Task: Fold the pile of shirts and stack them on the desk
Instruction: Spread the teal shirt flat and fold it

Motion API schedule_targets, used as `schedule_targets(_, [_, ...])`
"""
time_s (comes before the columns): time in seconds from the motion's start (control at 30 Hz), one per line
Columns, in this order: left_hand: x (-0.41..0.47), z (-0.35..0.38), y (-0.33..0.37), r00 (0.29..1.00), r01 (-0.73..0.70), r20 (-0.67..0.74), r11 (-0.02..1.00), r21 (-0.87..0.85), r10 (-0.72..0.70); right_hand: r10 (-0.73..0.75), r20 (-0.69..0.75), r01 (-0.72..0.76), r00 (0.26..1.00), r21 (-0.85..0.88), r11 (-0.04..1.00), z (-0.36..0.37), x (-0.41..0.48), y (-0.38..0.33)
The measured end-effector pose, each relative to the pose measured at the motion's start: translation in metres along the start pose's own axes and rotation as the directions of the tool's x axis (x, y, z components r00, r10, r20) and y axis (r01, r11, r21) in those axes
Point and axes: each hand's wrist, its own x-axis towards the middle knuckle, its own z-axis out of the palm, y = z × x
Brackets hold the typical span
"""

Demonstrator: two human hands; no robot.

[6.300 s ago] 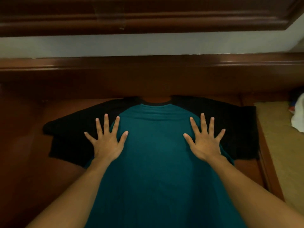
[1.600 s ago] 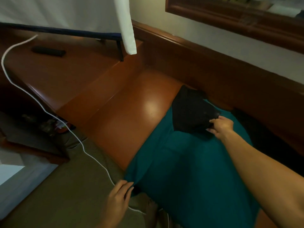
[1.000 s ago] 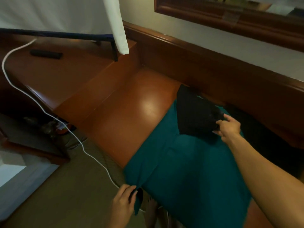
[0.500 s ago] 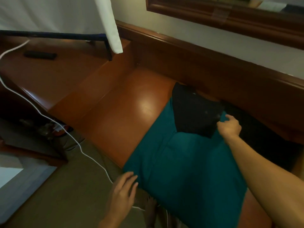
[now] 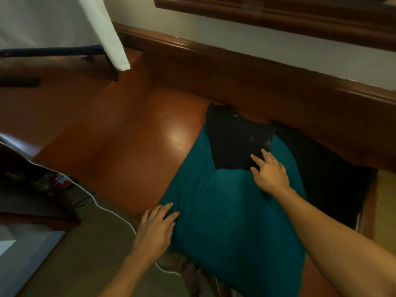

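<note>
Left of shirt (image 5: 231, 211), white cable (image 5: 111, 211), black remote (image 5: 19, 82)

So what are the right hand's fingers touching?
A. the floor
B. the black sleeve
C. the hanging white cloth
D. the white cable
B: the right hand lies with its fingers stretched onto the black sleeve, which is folded over the teal shirt.
</note>
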Motion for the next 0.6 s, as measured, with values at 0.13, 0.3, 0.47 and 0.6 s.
schedule_targets(0.13, [0.027,-0.006,0.004,1.000,0.017,-0.022,0.999,-0.039,-0.018,0.001,-0.056,0.009,0.998,0.176,0.984,-0.001,-0.011,0.020])
schedule_targets(0.3, [0.090,-0.017,0.018,0.998,-0.048,0.028,0.995,-0.093,0.051,0.102,-0.105,-0.070,0.989,0.270,0.960,-0.007,-0.032,0.046])
schedule_targets(0.47, [0.144,-0.025,0.035,0.984,-0.107,0.136,0.992,-0.069,0.116,0.264,-0.073,-0.239,0.962,0.247,0.939,-0.009,-0.058,0.074])
schedule_targets(0.6, [0.185,-0.040,0.046,0.973,-0.203,0.101,0.977,-0.068,0.209,0.339,-0.069,-0.299,0.938,0.333,0.894,-0.008,-0.075,0.081])
